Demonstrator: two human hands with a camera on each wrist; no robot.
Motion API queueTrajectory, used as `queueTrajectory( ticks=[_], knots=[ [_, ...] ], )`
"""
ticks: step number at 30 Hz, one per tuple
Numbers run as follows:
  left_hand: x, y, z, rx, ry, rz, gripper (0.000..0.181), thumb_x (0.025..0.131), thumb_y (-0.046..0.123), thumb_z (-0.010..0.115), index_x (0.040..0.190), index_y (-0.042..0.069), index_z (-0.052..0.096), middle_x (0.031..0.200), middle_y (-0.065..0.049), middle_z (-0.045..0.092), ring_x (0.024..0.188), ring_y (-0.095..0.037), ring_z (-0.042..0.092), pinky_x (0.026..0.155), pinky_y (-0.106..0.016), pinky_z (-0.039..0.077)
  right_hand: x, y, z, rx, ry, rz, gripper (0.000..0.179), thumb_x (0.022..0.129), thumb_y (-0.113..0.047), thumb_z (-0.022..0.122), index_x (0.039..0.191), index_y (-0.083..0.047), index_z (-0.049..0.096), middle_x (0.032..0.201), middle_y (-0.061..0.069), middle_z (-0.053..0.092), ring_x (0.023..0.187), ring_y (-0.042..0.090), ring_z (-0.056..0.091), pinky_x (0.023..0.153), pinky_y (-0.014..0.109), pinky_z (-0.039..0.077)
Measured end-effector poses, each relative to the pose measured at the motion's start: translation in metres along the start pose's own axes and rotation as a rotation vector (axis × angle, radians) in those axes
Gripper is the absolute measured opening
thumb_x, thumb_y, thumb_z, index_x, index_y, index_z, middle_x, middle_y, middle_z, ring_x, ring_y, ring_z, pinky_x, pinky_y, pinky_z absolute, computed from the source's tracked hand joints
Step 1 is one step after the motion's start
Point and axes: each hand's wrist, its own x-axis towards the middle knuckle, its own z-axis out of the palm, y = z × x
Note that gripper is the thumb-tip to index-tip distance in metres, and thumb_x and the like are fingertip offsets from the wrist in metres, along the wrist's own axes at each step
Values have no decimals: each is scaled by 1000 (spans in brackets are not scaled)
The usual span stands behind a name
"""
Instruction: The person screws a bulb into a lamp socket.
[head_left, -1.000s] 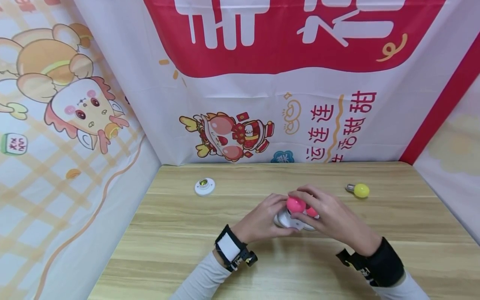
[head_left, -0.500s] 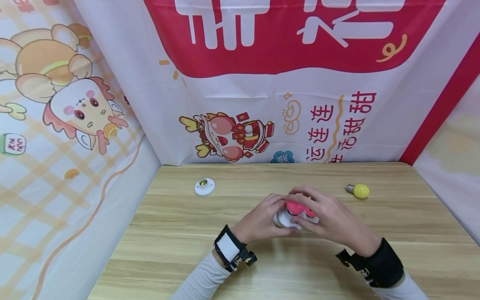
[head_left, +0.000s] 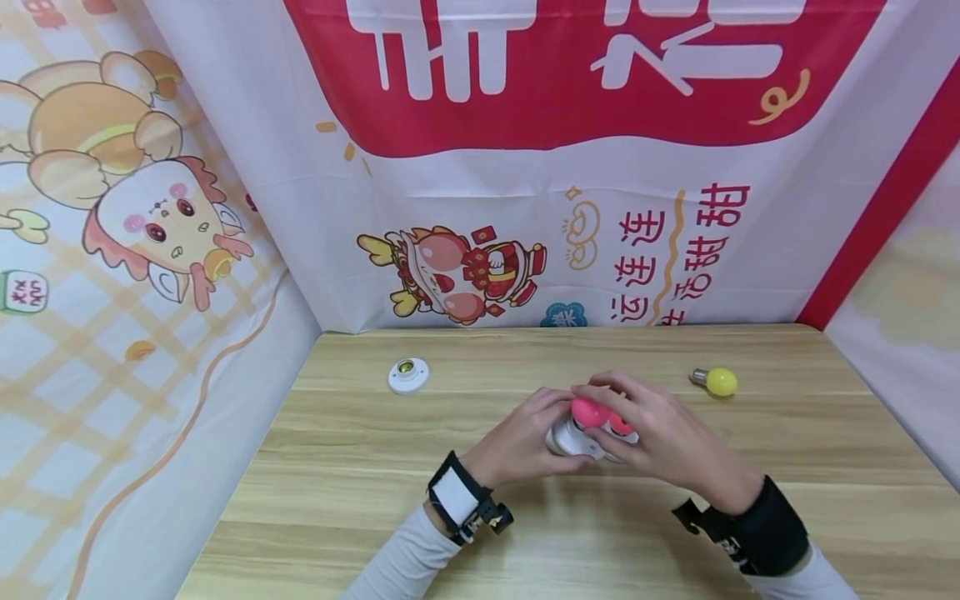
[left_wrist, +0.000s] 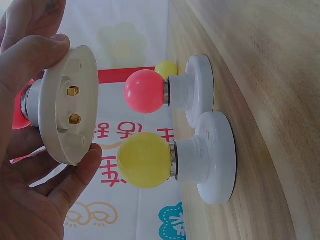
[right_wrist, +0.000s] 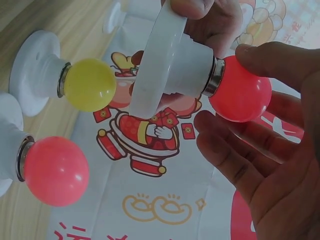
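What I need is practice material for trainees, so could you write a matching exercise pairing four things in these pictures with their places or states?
Column one
1. Left hand
2. Raised red bulb
3. Loose yellow bulb
4. Empty socket

Column two
A. Toward the far left of the table
B. Lying toward the table's far right
C. Gripping the raised white socket
D. Between thumb and fingers of the right hand

Pairs: 1-C, 2-D, 3-B, 4-A

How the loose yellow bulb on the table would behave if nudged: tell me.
The loose yellow bulb lies on its side with a round globe, so it would likely roll, probably curving, since its metal base is narrower. Its smooth-looking surface may also feel somewhat slippery to pick up.
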Motion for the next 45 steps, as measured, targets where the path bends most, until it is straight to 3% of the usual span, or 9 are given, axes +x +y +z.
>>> queueTrajectory(
  ticks=[7, 15, 20, 24, 38, 45],
  knots=[
    [1, 0, 1, 16, -2, 3, 75, 88, 34, 89, 151, 8, 57, 150, -7, 61, 135, -17, 58, 110, -18, 52, 2, 0, 1, -16, 22, 29, 58, 81, -24, 94, 133, -14, 71, 124, 10, 69, 100, 23, 74, 78, 38, 69],
    [0, 0, 1, 26, 4, 0, 76, 88, 36, 89, 151, 8, 56, 150, -7, 61, 135, -17, 58, 109, -16, 52, 1, 0, 4, -3, 30, -39, 49, 97, -39, 79, 137, -13, 68, 133, 10, 68, 107, 24, 75, 84, 37, 68],
    [-1, 0, 0, 17, 15, 11, 78, 88, 35, 89, 152, 7, 55, 151, -8, 60, 136, -17, 58, 111, -17, 51, 0, 0, 3, 34, 13, -51, 56, 86, -19, 88, 138, -12, 68, 138, 11, 66, 112, 27, 74, 86, 41, 68],
    [-1, 0, 0, -6, 19, 8, 78, 88, 34, 89, 153, 8, 54, 151, -8, 60, 137, -18, 58, 112, -19, 51, 0, -1, 2, 39, -1, -49, 63, 82, -10, 86, 142, -12, 66, 141, 12, 66, 118, 31, 72, 91, 45, 67],
    [-1, 0, 1, 10, 12, 2, 77, 88, 34, 90, 152, 9, 55, 151, -7, 61, 136, -17, 59, 111, -17, 52, 0, -3, 1, -10, 5, 23, 66, 81, -18, 93, 142, -17, 67, 127, 15, 70, 102, 28, 75, 79, 40, 69],
    [-1, 0, 2, 17, 7, 5, 75, 88, 36, 89, 151, 10, 57, 149, -6, 61, 135, -16, 59, 110, -16, 52, 2, -2, 3, -17, 23, 43, 60, 81, -29, 94, 134, -13, 70, 122, 9, 70, 100, 22, 75, 80, 37, 69]
  ],
)
